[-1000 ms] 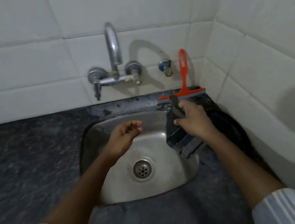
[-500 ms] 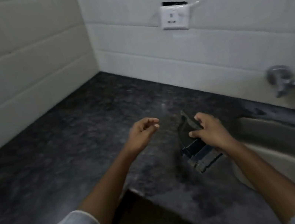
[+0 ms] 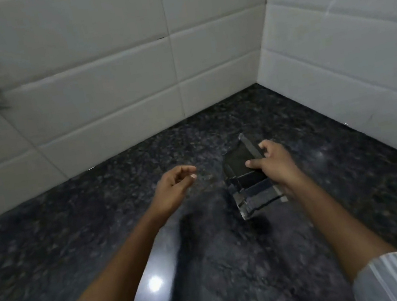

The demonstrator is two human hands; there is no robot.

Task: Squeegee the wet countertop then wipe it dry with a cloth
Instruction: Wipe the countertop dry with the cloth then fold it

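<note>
Dark folded cloth (image 3: 252, 180), soft, light and limp, hangs above the speckled granite countertop (image 3: 354, 176), pinched at its upper edge by the right hand (image 3: 274, 164). At nine o'clock from it, well apart, the left hand (image 3: 175, 184) hovers loosely curled, empty.

Right hand (image 3: 277, 163) grips a folded dark cloth (image 3: 248, 181) above the speckled countertop (image 3: 75, 236); left hand (image 3: 172, 189) hovers empty.
</note>
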